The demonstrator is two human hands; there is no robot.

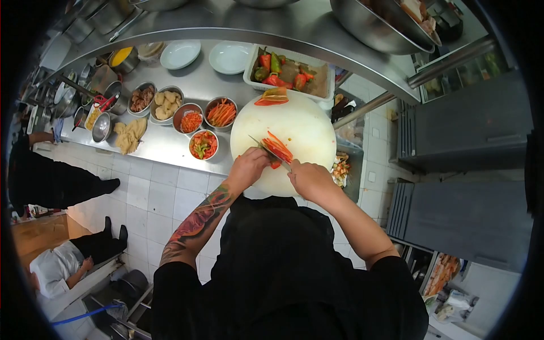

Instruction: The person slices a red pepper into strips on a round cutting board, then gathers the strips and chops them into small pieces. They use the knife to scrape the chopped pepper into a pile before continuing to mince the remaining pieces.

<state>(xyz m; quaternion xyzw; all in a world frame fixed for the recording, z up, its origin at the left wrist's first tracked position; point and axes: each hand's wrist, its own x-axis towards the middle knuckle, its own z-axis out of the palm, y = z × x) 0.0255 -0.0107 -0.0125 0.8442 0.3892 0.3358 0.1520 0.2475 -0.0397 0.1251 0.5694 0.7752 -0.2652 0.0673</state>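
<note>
My right hand (311, 180) is wrapped round the handle of a knife (273, 151), its blade pointing to the upper left over a round white cutting board (314, 133). Curled fingers of my left hand (250, 166) press beside the blade, on what looks like a red pepper piece (275, 164), largely hidden by the hand and knife. Thin red pepper strips (281, 147) lie along the blade's far side. Toward the board's back edge rest orange and yellow pepper pieces (273, 96).
Behind the board stands a white tub (331, 85) of whole peppers. To its left are metal pots of carrot strips (221, 112), diced red pieces (191, 121) and chopped peppers (203, 145). A steel shelf (249, 28) spans above. Two people (51, 175) are at the left.
</note>
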